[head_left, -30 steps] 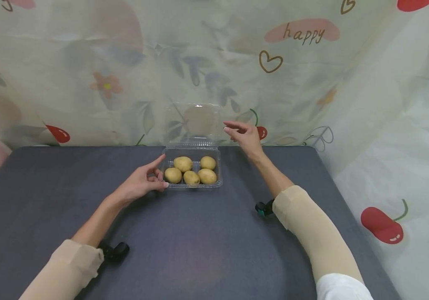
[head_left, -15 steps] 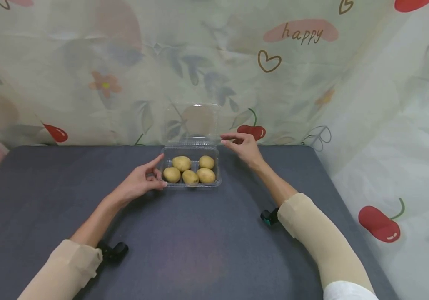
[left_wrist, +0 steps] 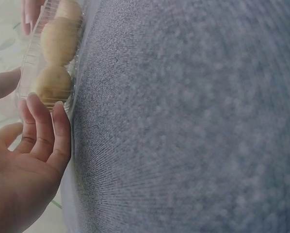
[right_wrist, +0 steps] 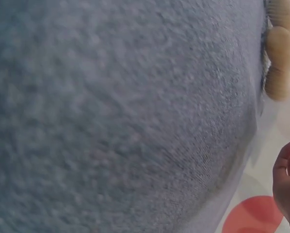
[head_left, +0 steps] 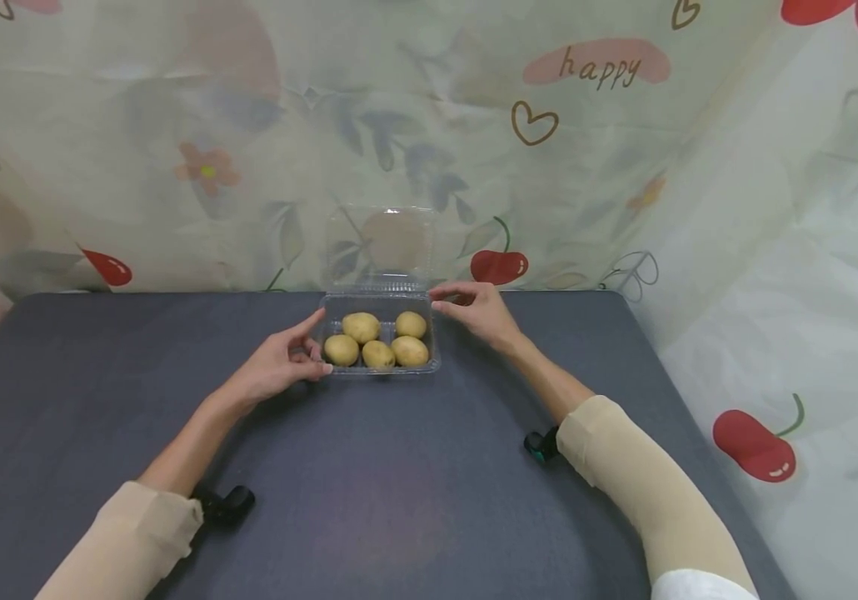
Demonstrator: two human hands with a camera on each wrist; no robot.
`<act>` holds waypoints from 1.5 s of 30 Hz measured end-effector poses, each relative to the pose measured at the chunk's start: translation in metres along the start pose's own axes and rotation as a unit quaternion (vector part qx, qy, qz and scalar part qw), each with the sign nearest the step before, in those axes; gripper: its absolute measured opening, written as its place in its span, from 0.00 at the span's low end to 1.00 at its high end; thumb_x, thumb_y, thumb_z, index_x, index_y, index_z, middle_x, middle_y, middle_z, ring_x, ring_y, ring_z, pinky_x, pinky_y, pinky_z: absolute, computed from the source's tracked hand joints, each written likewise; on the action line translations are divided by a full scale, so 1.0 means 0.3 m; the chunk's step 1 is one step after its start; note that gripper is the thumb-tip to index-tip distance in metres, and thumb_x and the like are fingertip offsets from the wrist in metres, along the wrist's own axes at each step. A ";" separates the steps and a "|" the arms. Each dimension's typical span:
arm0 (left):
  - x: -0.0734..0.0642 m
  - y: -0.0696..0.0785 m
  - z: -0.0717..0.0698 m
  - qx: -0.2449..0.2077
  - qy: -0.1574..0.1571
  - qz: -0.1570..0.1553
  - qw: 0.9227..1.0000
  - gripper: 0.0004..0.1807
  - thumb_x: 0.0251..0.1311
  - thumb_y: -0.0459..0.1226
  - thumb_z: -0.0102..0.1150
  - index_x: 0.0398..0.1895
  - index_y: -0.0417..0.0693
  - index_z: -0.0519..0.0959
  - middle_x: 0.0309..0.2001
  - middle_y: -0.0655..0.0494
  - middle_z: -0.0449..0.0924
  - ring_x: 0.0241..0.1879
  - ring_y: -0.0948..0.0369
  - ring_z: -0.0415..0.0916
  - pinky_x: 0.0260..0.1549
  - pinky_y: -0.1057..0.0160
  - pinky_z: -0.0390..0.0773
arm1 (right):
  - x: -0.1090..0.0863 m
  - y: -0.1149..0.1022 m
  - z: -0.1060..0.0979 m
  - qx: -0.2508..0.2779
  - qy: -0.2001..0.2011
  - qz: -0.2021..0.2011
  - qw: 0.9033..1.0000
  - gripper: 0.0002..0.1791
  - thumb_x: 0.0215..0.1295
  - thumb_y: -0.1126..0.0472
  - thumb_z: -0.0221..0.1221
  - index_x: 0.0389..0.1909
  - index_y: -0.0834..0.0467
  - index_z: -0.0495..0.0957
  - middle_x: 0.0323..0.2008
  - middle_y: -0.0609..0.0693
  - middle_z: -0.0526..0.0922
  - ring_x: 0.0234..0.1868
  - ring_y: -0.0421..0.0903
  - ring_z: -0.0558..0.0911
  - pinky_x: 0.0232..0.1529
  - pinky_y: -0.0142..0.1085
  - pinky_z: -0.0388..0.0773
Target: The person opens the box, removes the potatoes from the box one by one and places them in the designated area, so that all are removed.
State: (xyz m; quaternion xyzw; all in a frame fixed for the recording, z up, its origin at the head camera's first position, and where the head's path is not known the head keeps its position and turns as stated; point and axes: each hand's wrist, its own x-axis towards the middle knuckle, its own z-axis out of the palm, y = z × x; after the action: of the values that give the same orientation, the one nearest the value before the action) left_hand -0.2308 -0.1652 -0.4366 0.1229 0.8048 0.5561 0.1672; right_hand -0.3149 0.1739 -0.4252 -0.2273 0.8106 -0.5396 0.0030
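A clear plastic clamshell container (head_left: 435, 364) sits at the table's back edge with its lid (head_left: 380, 218) standing upright. Several yellow potatoes (head_left: 378, 356) lie in it; some also show in both wrist views. My left hand (head_left: 279, 363) holds the container's left side, thumb at the front corner and index finger reaching along toward the back. In the left wrist view, its fingertips (left_wrist: 59, 103) press the ribbed wall. My right hand (head_left: 480, 314) is at the back right corner by the hinge, thumb and index finger close together, fingers bent; whether they touch the rim is hard to see.
The dark grey cloth-covered table (head_left: 384, 483) stretches in front of the container. A printed curtain (head_left: 249, 125) hangs directly behind the lid, and a white sheet (head_left: 834, 333) hangs at the right. Black wrist cameras (head_left: 237, 502) are worn on both arms.
My right hand has come down from beside the upright lid to the container's back right corner, moving slightly left. The left hand stays on the container's left side.
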 end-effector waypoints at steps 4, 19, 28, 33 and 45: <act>-0.002 0.001 0.001 -0.002 0.002 0.000 1.000 0.52 0.62 0.37 0.67 0.81 0.57 0.44 0.40 0.45 0.71 0.37 0.49 0.79 0.39 0.56 0.80 | -0.009 0.003 0.018 -0.005 -0.008 0.000 1.000 0.13 0.62 0.63 0.68 0.47 0.61 0.87 0.44 0.51 0.87 0.38 0.60 0.83 0.36 0.36 0.79; -0.004 -0.004 0.005 -0.002 0.006 0.001 1.000 0.51 0.62 0.36 0.67 0.81 0.59 0.44 0.40 0.44 0.72 0.38 0.49 0.80 0.38 0.57 0.80 | -0.018 -0.026 0.070 -0.119 -0.030 0.006 0.992 0.14 0.61 0.59 0.69 0.49 0.51 0.88 0.44 0.44 0.87 0.30 0.47 0.83 0.31 0.34 0.75; -0.003 -0.004 0.008 0.005 0.006 0.000 1.000 0.50 0.63 0.35 0.66 0.81 0.59 0.44 0.39 0.44 0.72 0.37 0.49 0.79 0.38 0.56 0.79 | -0.003 -0.037 0.103 -0.196 -0.051 0.019 0.979 0.18 0.61 0.52 0.70 0.53 0.47 0.86 0.46 0.43 0.85 0.20 0.41 0.75 0.24 0.34 0.71; -0.002 -0.005 0.010 0.003 0.006 0.002 1.000 0.50 0.63 0.35 0.65 0.81 0.59 0.44 0.39 0.45 0.72 0.37 0.49 0.79 0.38 0.57 0.80 | 0.000 -0.043 0.111 -0.219 -0.054 0.021 0.974 0.19 0.61 0.56 0.70 0.54 0.47 0.86 0.48 0.44 0.85 0.21 0.40 0.75 0.25 0.34 0.72; -0.008 -0.007 0.011 -0.009 0.005 0.006 1.000 0.50 0.64 0.35 0.65 0.81 0.60 0.44 0.39 0.45 0.71 0.37 0.48 0.79 0.41 0.55 0.81 | 0.010 -0.070 0.123 -0.260 -0.084 0.045 0.961 0.22 0.62 0.60 0.66 0.59 0.48 0.83 0.58 0.48 0.81 0.16 0.41 0.61 0.25 0.34 0.65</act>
State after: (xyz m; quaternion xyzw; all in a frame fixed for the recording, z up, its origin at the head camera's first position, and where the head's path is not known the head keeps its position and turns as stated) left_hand -0.2273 -0.1641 -0.4394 0.1231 0.7999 0.5649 0.1611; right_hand -0.3008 0.1338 -0.4214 -0.2278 0.9292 -0.2887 0.0360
